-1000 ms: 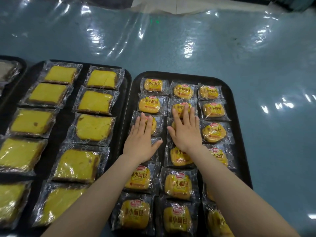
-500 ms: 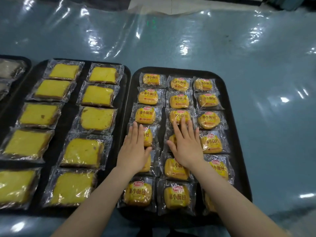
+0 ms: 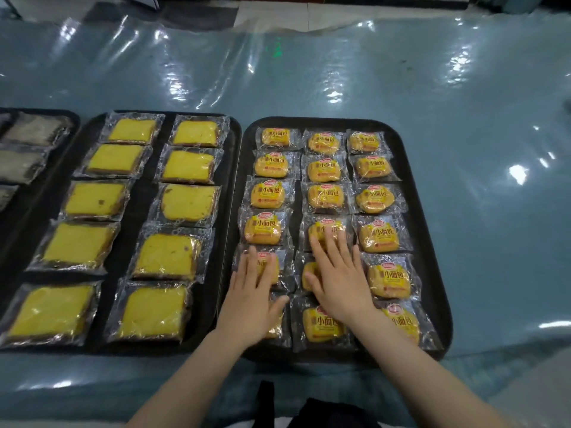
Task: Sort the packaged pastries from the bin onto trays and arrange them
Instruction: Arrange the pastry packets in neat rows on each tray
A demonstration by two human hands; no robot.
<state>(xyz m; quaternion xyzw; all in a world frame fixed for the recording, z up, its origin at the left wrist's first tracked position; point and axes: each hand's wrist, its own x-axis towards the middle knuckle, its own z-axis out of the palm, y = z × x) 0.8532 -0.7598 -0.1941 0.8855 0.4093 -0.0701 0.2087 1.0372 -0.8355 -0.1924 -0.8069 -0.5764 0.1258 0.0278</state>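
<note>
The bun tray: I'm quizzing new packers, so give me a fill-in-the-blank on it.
1. The small buns lie in ___ columns on the right tray.
2. Both hands, left hand and right hand, lie ___ on the buns.
3. The middle tray holds ___ columns of cake slices.

Missing: three; flat; two

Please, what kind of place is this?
Probably a food packing or sorting room: black trays hold rows of wrapped small breads and cake slices, on a table covered in plastic sheet.

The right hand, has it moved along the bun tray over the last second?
Yes. The right hand slid toward the near edge of the bun tray, from the third row to the fifth.
</note>
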